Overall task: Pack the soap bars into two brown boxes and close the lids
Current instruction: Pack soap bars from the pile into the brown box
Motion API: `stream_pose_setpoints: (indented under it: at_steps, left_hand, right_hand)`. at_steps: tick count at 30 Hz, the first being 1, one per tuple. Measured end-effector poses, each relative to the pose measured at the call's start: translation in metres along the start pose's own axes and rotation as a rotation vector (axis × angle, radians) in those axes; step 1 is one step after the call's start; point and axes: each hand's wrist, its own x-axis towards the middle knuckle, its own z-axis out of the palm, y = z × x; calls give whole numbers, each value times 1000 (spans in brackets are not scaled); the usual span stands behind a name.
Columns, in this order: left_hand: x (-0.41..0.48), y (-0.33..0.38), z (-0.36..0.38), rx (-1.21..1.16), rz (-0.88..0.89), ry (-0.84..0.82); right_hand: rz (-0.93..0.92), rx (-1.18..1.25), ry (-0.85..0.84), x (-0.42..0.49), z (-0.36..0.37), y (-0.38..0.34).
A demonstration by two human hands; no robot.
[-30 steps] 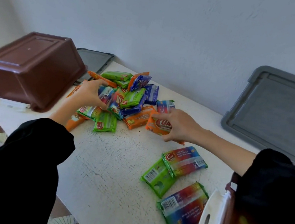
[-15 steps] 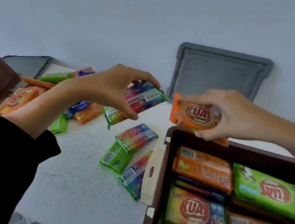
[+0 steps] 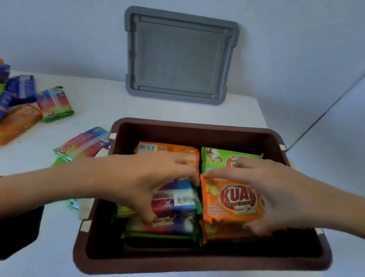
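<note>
Both hands have carried their bars from above the rim down into the open brown plastic box on the white counter. The left hand has its fingers curled round a blue-and-red foil-wrapped soap bar. The right hand pinches an orange foil-wrapped soap bar, thumb near, fingers far. Both bars lie flat with their long axes left to right. They look light, stiff and slick, so they are best gripped across the long edges.
</note>
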Motion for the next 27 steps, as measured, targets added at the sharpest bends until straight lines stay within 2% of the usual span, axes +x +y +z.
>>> stream_pose_setpoints:
  at_steps: [7,17,23,27]
  left_hand:
    - [7,11,35,-7,-49,-97]
    - [6,8,29,8,-11,-146]
    - [4,6,27,7,45,-101]
    - [-7,6,4,-64,67,48]
  right_hand:
    - [-25,-125,-64,3,29,-4]
    - [-53,-166,-77,6,28,-7]
    - [-55,-193,-91,7,25,-9]
    - [-80,-126,-8,11,3,-15]
